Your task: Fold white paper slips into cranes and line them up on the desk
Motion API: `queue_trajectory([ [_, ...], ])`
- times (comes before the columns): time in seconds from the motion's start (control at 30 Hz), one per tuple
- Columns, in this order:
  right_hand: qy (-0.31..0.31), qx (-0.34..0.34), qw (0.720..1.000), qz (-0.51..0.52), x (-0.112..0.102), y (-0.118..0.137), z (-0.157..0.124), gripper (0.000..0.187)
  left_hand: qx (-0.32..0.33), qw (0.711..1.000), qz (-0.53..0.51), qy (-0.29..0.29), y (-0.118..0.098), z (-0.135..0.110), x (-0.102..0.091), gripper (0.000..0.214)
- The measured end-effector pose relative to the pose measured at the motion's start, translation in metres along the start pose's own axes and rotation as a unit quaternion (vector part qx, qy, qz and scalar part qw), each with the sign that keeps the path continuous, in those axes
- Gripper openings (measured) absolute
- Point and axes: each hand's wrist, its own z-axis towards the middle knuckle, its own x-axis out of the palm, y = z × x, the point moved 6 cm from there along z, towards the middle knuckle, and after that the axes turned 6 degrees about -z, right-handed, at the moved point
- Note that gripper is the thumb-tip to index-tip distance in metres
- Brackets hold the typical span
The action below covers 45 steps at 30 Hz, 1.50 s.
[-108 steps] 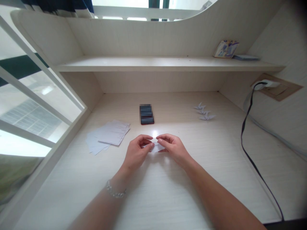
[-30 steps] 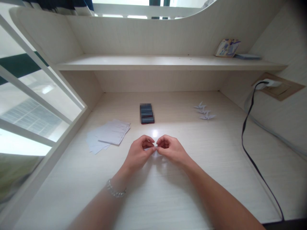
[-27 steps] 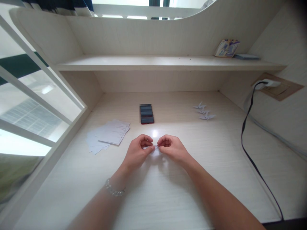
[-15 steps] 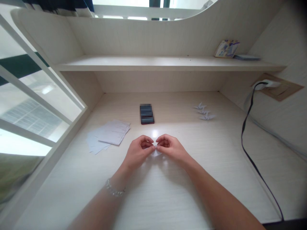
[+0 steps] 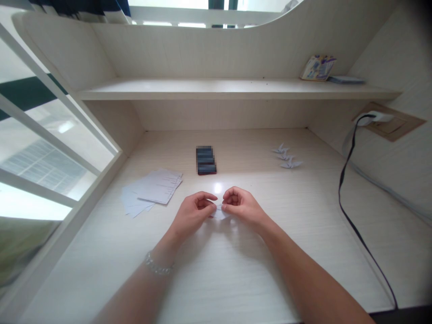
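My left hand (image 5: 191,215) and my right hand (image 5: 241,207) meet over the middle of the pale desk (image 5: 216,270). Both pinch a small folded piece of white paper (image 5: 219,212) between thumb and fingers, and most of the paper is hidden by the fingertips. A bracelet (image 5: 157,267) circles my left wrist. To the left lies a loose stack of white paper sheets (image 5: 151,190). Three finished paper cranes (image 5: 286,158) stand in a short row at the back right.
A dark phone (image 5: 205,160) lies flat behind my hands. A black cable (image 5: 351,189) runs from a wall socket (image 5: 378,118) down the right side to the desk's front edge. A small box (image 5: 317,67) leans on the shelf above.
The hands have closed in from a wider grip on the paper to a tight pinch at its middle. Over the last second they only shift slightly; the paper stays between them.
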Motion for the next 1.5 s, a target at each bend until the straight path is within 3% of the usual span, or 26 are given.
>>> queue_trajectory([
  [0.57, -0.031, 0.017, 0.999, -0.018, -0.003, -0.002, 0.001, 0.022, 0.045, 0.997, 0.030, -0.051, 0.004, 0.005, -0.007, 0.020],
  [0.8, -0.110, -0.043, 0.990, -0.073, -0.008, 0.001, 0.003, 0.014, 0.077, 0.991, 0.001, -0.107, 0.005, 0.007, -0.010, 0.022],
  [0.93, -0.213, -0.107, 0.954, -0.180, -0.014, 0.017, -0.006, 0.014, 0.090, 0.980, 0.012, -0.179, 0.004, 0.006, -0.015, 0.026],
  [1.0, -0.210, -0.131, 0.948, -0.199, -0.008, 0.021, -0.009, 0.017, 0.101, 0.973, 0.016, -0.208, 0.001, 0.004, -0.016, 0.027],
  [1.07, -0.164, -0.123, 0.961, -0.185, 0.002, 0.019, -0.008, 0.020, 0.114, 0.968, 0.016, -0.221, -0.002, 0.002, -0.015, 0.027],
  [1.17, -0.105, -0.094, 0.982, -0.126, 0.012, 0.013, -0.004, 0.026, 0.126, 0.969, 0.018, -0.211, -0.007, 0.001, -0.009, 0.026],
  [1.27, -0.067, -0.058, 0.995, -0.051, 0.016, 0.005, 0.002, 0.033, 0.123, 0.978, 0.045, -0.162, -0.010, 0.001, 0.000, 0.026],
  [1.4, -0.078, -0.035, 0.996, 0.022, 0.011, -0.005, 0.007, 0.037, 0.134, 0.983, 0.071, -0.101, -0.013, 0.001, 0.010, 0.027],
  [1.5, -0.108, -0.034, 0.994, 0.005, 0.005, -0.009, 0.007, 0.033, 0.139, 0.986, 0.070, -0.067, -0.012, 0.001, 0.014, 0.026],
])
